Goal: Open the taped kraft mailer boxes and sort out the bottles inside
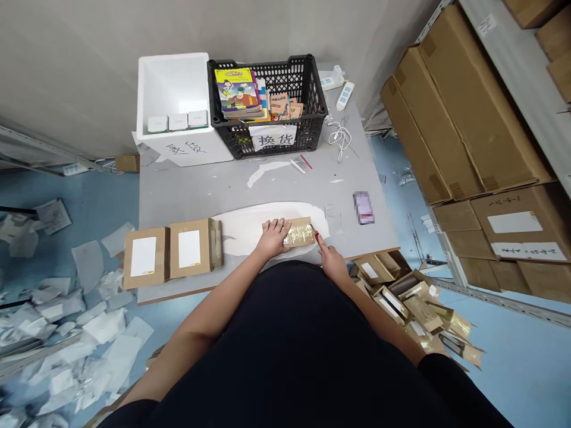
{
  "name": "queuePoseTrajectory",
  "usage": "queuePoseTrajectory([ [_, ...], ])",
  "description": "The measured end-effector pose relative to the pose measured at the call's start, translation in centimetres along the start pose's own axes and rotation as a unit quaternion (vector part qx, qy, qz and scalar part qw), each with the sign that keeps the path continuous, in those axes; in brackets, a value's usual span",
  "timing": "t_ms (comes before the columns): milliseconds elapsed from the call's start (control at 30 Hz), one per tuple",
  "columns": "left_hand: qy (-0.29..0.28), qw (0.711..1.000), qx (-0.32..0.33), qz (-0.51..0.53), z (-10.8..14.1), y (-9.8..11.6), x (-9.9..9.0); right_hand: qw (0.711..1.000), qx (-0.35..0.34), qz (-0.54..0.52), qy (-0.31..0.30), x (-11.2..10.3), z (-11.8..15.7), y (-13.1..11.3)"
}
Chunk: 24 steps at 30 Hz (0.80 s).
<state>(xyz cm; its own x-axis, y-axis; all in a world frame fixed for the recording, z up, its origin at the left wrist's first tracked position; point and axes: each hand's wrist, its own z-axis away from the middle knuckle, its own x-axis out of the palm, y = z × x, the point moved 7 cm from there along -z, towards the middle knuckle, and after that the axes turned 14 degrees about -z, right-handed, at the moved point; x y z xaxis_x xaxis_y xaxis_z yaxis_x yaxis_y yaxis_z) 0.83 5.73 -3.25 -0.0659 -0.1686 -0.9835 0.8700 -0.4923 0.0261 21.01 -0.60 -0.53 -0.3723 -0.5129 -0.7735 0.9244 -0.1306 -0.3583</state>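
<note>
A small cardboard box (300, 233) covered in shiny clear tape lies near the table's front edge, on a white sheet (250, 220). My left hand (273, 236) grips its left end, with the fingers over the top. In my right hand (331, 259) is a red-handled utility knife (316, 235), its tip at the box's right end. The blade itself is too small to make out. To the left stand two larger cardboard boxes, one (190, 248) beside the other (145, 257), each with a white label.
A white foam box (187, 142) and a black crate (285, 142) with books stand at the back. A pixelated purple item (364, 208) lies right. Opened boxes (419, 303) pile up below right; paper scraps (84, 333) litter the floor left. Large cartons (473, 113) fill the right shelf.
</note>
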Motion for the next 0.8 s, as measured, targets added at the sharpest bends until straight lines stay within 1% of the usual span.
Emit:
queuePoseTrajectory([
  [133, 0.002, 1.0, -0.003, 0.007, 0.1, 0.1, 0.2, 1.0, 0.01, 0.025, 0.01, -0.1, 0.4, -0.9],
  [467, 0.018, 1.0, -0.007, 0.018, 0.1, 0.0, 0.5, 0.996, 0.038, 0.079, -0.016, 0.1, 0.9, -3.2],
  [700, 0.023, 0.999, -0.012, 0.025, 0.3, 0.0, 0.3, 0.994, 0.049, 0.095, -0.035, -0.1, 1.5, -3.9],
  [800, 0.022, 0.999, -0.014, 0.028, 0.3, 0.0, 0.3, 0.993, 0.054, 0.101, -0.034, -0.4, 1.6, -4.0],
])
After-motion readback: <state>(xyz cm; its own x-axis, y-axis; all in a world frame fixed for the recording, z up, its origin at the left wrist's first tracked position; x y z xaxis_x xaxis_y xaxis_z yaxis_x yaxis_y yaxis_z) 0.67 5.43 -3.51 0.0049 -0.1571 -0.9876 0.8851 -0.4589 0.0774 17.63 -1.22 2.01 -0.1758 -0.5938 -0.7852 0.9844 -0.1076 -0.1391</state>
